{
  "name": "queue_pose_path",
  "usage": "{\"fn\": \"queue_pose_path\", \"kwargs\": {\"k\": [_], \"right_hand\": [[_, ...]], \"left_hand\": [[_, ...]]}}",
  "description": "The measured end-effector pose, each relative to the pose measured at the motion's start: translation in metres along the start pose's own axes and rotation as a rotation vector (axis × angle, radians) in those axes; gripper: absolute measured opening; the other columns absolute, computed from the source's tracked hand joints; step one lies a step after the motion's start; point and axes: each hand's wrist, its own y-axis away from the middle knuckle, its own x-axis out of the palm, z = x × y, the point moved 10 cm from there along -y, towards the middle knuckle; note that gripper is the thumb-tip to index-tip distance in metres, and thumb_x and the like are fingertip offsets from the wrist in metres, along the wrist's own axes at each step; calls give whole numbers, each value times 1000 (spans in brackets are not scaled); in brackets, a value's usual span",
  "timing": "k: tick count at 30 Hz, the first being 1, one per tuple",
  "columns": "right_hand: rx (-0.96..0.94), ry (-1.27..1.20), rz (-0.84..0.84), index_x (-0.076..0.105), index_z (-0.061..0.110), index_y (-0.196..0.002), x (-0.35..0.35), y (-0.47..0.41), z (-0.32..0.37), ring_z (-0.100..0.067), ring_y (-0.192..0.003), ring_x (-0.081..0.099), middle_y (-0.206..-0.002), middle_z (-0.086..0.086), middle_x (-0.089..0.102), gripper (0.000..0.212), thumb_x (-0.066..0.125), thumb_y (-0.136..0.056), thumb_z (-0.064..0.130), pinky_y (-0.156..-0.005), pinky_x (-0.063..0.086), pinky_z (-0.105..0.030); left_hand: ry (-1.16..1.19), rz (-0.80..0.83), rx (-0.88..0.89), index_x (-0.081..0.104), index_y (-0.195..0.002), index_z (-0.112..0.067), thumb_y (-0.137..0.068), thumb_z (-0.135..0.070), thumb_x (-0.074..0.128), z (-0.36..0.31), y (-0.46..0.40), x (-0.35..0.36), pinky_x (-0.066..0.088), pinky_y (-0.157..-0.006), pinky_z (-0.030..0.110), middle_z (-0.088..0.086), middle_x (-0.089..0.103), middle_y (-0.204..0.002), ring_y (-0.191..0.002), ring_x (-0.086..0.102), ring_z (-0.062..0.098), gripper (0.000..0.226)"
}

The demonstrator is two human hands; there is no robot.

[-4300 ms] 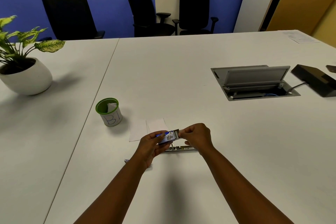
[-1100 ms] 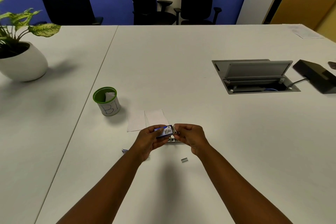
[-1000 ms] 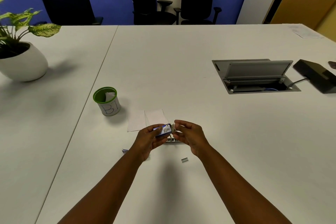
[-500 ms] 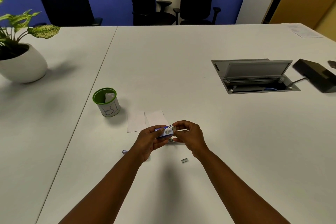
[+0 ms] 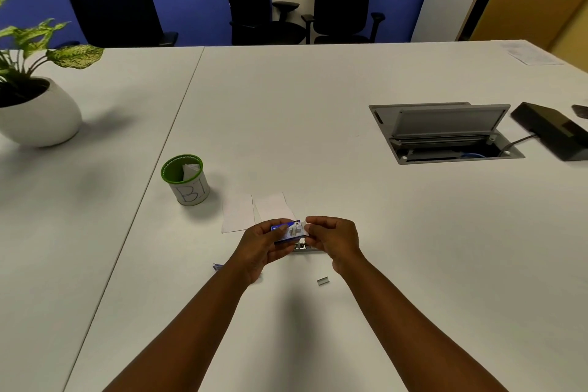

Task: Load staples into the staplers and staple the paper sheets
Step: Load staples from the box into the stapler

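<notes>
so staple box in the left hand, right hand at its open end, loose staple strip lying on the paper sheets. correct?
Not quite. The head view shows the staple strip on the bare table near the right wrist, well clear of the paper sheets. The rest holds: left hand holds the staple box, right hand is at its open end.

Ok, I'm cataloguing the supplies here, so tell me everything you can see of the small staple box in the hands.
The staple box is a small, flat cardboard-looking pack, blue with a pale panel printed with a grey picture; its text is too small to read. The left hand holds it above the table, tilted, while the right hand pinches its right end. Whether that end is open cannot be told. Papers lie just beyond it.
</notes>
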Motion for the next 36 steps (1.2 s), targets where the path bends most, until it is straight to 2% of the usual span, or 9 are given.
{"fn": "queue_pose_path", "kwargs": {"k": [4, 10, 14, 17, 20, 26, 31, 34, 36], "right_hand": [[-97, 144, -109, 65, 11, -81, -8, 3, 10, -22, -65, 68, -80, -15, 69, 15, 72, -74, 0, -61, 60, -28], [-190, 315, -113, 60, 20, -86, -2, 6, 16, -27, -77, 70, -88, -16, 72, 17, 70, -78, 8, -77, 58, -46], [-274, 535, -61, 63, 16, -104, 3, 6, 24, -17, -76, 66, -90, -8, 74, 25, 66, -80, 13, -76, 57, -35], [-381, 661, 76, 62, 16, -111, 15, 9, 31, -13, -92, 63, -109, 0, 66, 40, 75, -74, 16, -79, 53, -25], [-433, 777, 202, 62, 11, -116, 26, 11, 29, -17, -97, 62, -118, -6, 60, 49, 79, -69, 14, -81, 50, -21], [-472, 751, 139, 64, 8, -114, 23, 8, 28, -20, -95, 63, -108, -11, 66, 45, 77, -71, 11, -86, 51, -28], [-490, 803, 127, 69, 11, -105, 24, 0, 27, -19, -88, 65, -103, -10, 68, 39, 78, -67, 10, -80, 53, -24], [-434, 776, 51, 70, 8, -100, 6, -18, 22, -22, -85, 66, -104, -12, 65, 39, 80, -63, 6, -67, 46, -9], [-377, 757, -27, 69, 6, -101, -13, -33, 18, -27, -89, 65, -105, -15, 61, 40, 82, -63, 8, -75, 48, -22]], "left_hand": [[-14, -3, 12, 65, -99, -8, -89, -4, 55, 1, 0, 1, 59, -60, 22, 10, 68, -93, -80, 69, 22, 14], [-72, -70, 24, 65, -90, -13, -89, -5, 55, -1, -1, -4, 59, -61, 21, 10, 66, -92, -81, 66, 24, 13], [-59, -72, -1, 65, -96, -7, -89, -4, 54, 2, -1, -6, 59, -61, 21, 15, 65, -98, -81, 67, 24, 13], [-60, -65, -23, 61, -110, -1, -90, -4, 54, 6, -1, -4, 59, -60, 21, 16, 66, -99, -73, 70, 20, 22], [-41, -31, -53, 56, -118, -1, -92, -7, 50, 7, -1, 5, 59, -63, 25, 20, 62, -109, -77, 68, 23, 27], [74, -20, -179, 45, -117, -12, -97, -40, 32, 15, 2, 17, 42, -94, 49, 19, 54, -119, -108, 54, 36, 37], [72, -7, -154, 40, -120, -27, -97, -46, 25, 15, -6, 13, 37, -99, 44, 6, 62, -103, -106, 55, 30, 34], [-253, -178, 42, 43, -133, -11, -99, -27, 36, -2, -16, -19, 34, -103, 36, 6, 53, -131, -127, 45, 26, 38], [-668, -369, 257, 48, -132, -3, -97, -11, 43, -26, -17, -54, 32, -107, 31, 15, 50, -137, -129, 45, 26, 36]]}}
